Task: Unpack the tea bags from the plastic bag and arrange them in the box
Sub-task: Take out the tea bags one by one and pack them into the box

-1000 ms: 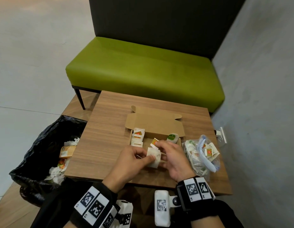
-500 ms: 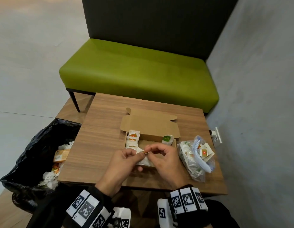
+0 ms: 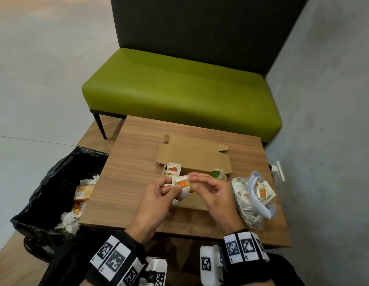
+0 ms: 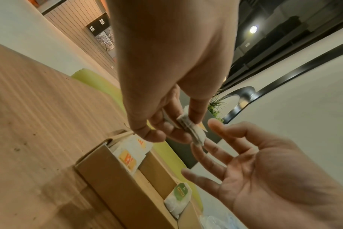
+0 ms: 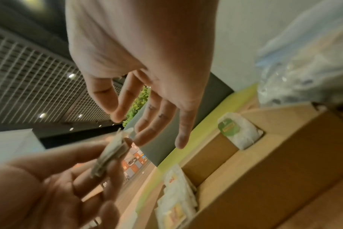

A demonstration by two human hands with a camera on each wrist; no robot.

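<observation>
Wood-grain table (image 3: pixel 134 182) before a green bench (image 3: pixel 179 89), where a person works above an open brown cardboard box (image 3: pixel 197 200): the left hand (image 3: pixel 156 195) pinches a white paper tea bag with an orange-and-gold label (image 3: pixel 182 185) between thumb and fingers, while the right hand (image 3: pixel 215 195), fingers loosely spread, holds nothing beside it.

Seated well, the bag would likely go in upright, label forward, against the orange-labelled tea bags (image 3: pixel 173 169) standing at the box's left end, with any string tucked in so that the row stays flat.

A single white tea bag with a green label (image 3: pixel 216 174) stands at the box's right end; the middle looks bare. Just right of the box lies a crumpled clear plastic bag (image 3: pixel 251 195) holding more tea bags. A black bin liner (image 3: pixel 41 193) left of the table holds white wrappers and an orange carton.
</observation>
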